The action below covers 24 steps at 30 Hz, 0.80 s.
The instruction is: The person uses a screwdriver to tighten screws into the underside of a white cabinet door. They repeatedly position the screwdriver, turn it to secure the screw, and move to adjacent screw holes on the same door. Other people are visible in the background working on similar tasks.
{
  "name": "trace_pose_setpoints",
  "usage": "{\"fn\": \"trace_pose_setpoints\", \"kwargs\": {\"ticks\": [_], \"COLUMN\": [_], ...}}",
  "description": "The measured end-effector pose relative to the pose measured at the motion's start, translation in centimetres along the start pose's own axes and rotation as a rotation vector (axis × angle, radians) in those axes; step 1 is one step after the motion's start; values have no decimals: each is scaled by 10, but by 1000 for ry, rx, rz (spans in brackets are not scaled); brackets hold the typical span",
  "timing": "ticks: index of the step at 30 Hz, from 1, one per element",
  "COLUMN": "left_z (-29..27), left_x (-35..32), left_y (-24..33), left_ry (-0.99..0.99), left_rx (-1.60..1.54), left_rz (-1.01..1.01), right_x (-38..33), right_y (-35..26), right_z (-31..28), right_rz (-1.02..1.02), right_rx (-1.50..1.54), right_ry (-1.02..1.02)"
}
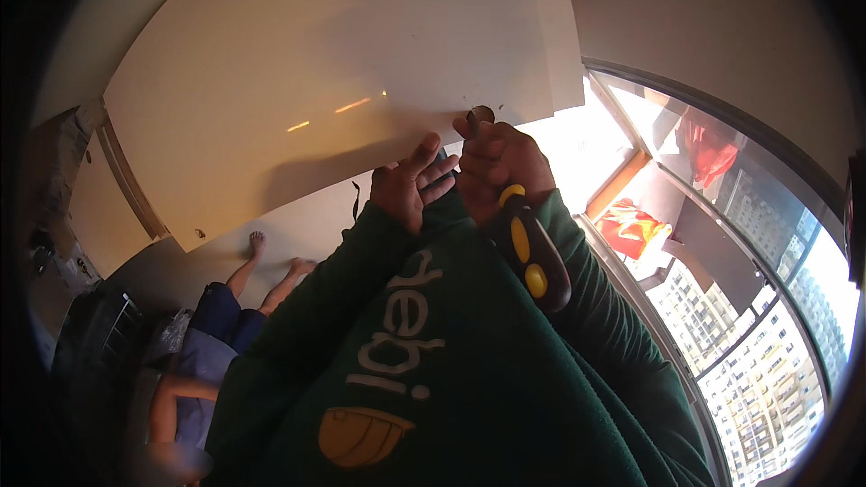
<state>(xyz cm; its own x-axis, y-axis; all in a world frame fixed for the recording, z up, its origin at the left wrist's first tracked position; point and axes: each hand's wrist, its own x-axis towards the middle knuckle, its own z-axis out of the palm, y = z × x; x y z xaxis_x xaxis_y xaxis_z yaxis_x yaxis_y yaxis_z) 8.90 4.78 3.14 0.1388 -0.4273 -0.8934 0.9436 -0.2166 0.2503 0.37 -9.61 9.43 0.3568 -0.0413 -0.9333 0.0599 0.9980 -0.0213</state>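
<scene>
A broad white panel (361, 45) slants across the view in front of me, with a dark round hole (483, 114) near its lower right edge. My right hand (505, 162) is closed around a screwdriver (534, 252); its black and yellow handle sticks out below the fist. Thumb and index finger of that hand are at the hole, and whether a small part is pinched there is hard to make out. Just left of it, under the panel's edge, my left hand (406, 185) has its fingers apart and holds nothing that I can see.
At the lower left a person in blue clothing (203, 352) sits with bare legs stretched out, beside a black case-like object (95, 334). A window frame (731, 189) runs along the right, with red-orange cloth (631, 227) by it and tall buildings outside.
</scene>
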Motion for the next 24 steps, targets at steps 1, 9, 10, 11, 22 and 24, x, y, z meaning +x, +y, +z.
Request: {"fn": "trace_pose_setpoints", "kwargs": {"ticks": [1,9,10,11,22,24], "left_z": [0,-7,-9,-13,35,22], "left_x": [-1,-2,-3,-2,-20,-3], "left_y": [0,1,2,-2,-55,-82], "left_ry": [-14,-5,-2,11,115,213], "left_rx": [18,224,274,344,1115,1168], "left_rz": [13,-45,-88,-73,823,806], "right_x": [3,-37,-53,-67,15,17], "right_y": [-1,-45,-56,-67,-90,-103], "right_z": [-9,-78,-90,-98,-547,-559], "right_rz": [10,132,78,-17,-102,-152], "right_rx": [57,212,94,-77,-1273,-1218], "right_ry": [-106,-489,-374,-261,726,782]}}
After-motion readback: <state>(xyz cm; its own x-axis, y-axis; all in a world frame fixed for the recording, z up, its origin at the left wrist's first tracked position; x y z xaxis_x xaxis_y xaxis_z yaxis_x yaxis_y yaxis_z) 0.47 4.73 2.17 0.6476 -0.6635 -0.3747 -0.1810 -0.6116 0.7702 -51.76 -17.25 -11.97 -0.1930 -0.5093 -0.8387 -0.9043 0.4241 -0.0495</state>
